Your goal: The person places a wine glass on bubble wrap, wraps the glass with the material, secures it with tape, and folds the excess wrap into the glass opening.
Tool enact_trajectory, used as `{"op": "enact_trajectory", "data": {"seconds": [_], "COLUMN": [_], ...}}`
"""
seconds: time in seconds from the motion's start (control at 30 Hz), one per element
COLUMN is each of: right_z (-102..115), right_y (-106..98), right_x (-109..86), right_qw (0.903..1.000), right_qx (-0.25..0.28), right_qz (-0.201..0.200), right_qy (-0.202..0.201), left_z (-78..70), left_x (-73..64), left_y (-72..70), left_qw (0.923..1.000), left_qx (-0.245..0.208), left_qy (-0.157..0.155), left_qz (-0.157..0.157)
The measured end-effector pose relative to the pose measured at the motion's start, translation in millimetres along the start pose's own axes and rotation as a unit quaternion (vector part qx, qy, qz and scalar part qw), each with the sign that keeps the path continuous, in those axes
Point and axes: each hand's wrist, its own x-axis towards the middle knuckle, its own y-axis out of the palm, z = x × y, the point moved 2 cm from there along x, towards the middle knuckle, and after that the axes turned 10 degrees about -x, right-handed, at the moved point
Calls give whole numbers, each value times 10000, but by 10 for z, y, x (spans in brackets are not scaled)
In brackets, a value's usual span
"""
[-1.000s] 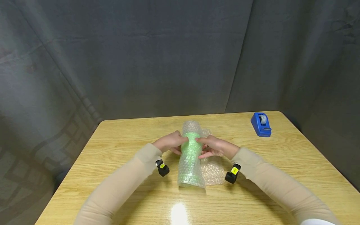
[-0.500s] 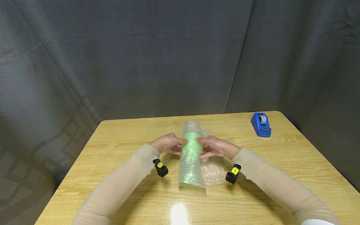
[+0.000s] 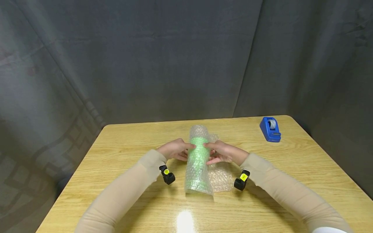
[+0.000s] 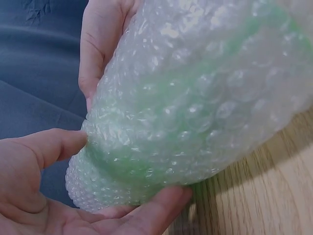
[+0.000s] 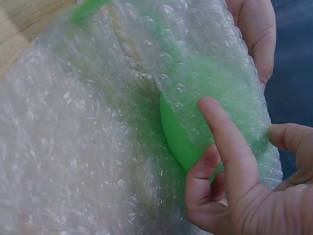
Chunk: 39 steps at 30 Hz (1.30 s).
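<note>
A green, smooth, rounded object (image 5: 175, 134) lies rolled inside clear bubble wrap (image 3: 198, 183) near the middle of the table. A loose flap of the wrap (image 3: 221, 181) spreads flat to the right of the roll. From the left, my left hand (image 3: 175, 149) holds the roll, thumb on top and fingers low along its side. My right hand (image 3: 223, 152) grips the opposite side, its thumb on top and some fingers curled at the wrap's edge. In the right wrist view a green rim (image 5: 90, 9) sticks out at the roll's near end. The object's exact kind is hidden by the wrap.
A blue tape dispenser (image 3: 271, 129) with a roll of tape stands at the back right of the wooden table (image 3: 131, 139). Dark grey curtains (image 3: 175, 64) hang behind and beside the table.
My left hand has shifted slightly left and its fingers have resettled along the roll's side. The right hand and the wrapped roll stay nearly in place.
</note>
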Motion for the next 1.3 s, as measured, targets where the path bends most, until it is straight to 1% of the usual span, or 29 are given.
{"op": "enact_trajectory", "data": {"seconds": [0.17,0.37,0.63,0.9,1.03,1.13,1.23,1.3], "right_z": [-5,-7,-26,-79,-109,-131,-144,-152], "right_y": [4,-1,-6,25,30,28,22,16], "right_x": [13,10,19,51,62,68,70,70], "right_qw": [10000,10000,9999,9986,9985,9984,9981,9978], "right_qx": [2,24,137,480,505,496,512,539], "right_qz": [-37,-12,26,149,174,214,274,301], "right_qy": [32,-34,-90,-133,-131,-154,-199,-223], "left_z": [7,3,-7,-64,-105,-121,-132,-141], "left_x": [5,7,3,-35,-59,-72,-79,-80], "left_y": [2,7,7,11,42,70,99,116], "left_qw": [10000,9999,10000,9984,9971,9940,9883,9845], "left_qx": [-61,-123,-62,448,609,865,1224,1417], "left_qy": [-18,-37,-4,307,345,388,521,617], "left_qz": [-27,-40,-73,-136,-313,-545,-747,-825]}}
